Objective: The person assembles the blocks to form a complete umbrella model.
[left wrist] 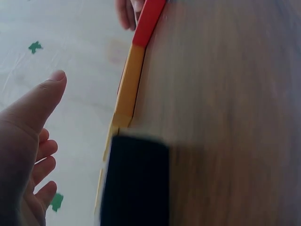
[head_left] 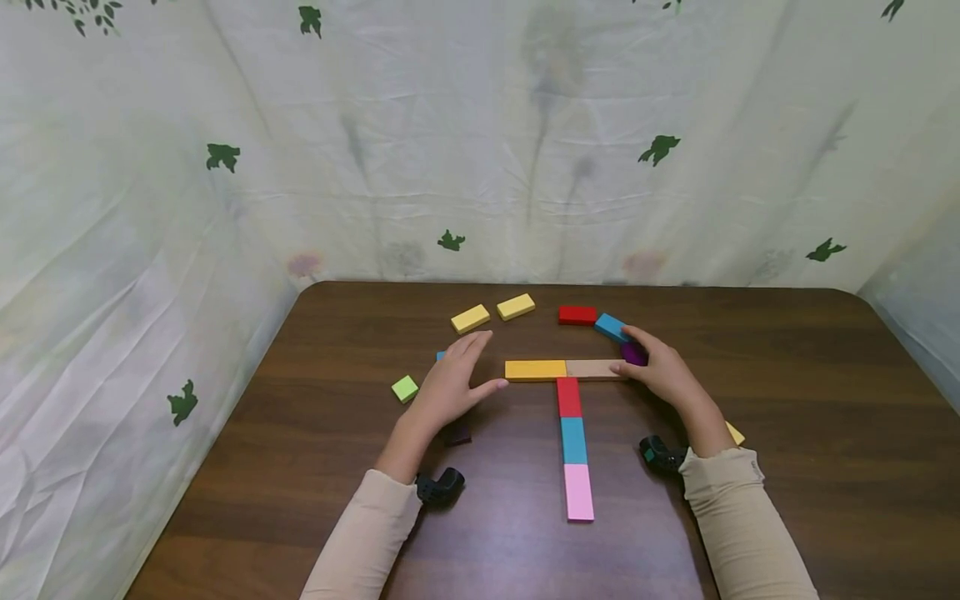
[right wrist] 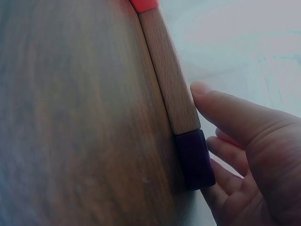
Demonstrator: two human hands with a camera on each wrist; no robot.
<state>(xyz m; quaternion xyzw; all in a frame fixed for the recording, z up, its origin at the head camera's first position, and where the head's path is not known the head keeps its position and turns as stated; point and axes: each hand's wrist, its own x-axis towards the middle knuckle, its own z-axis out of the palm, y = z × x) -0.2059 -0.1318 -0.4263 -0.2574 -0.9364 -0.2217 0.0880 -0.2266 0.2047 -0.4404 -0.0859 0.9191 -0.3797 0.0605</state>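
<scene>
My left hand (head_left: 448, 385) hovers with spread fingers just left of the orange-yellow block (head_left: 535, 371), its thumb tip near that block's end. The right hand (head_left: 663, 367) is beside the plain wood block (head_left: 595, 369) and the purple block (head_left: 634, 353). In the right wrist view its thumb (right wrist: 221, 106) overlaps the wood block's edge, and its other fingers lie behind the purple block. The orange-yellow and wood blocks form a bar. Below it runs a column of a red block (head_left: 569, 397), a blue block (head_left: 573, 441) and a pink block (head_left: 578, 492).
Beyond the bar lie two pale yellow blocks (head_left: 470, 319), another red block (head_left: 577, 316) and a tilted blue block (head_left: 611, 327). A green block (head_left: 405, 389) sits left of the left hand; a dark block (head_left: 458, 438) lies near that wrist. Another yellow block (head_left: 735, 433) shows behind the right wrist.
</scene>
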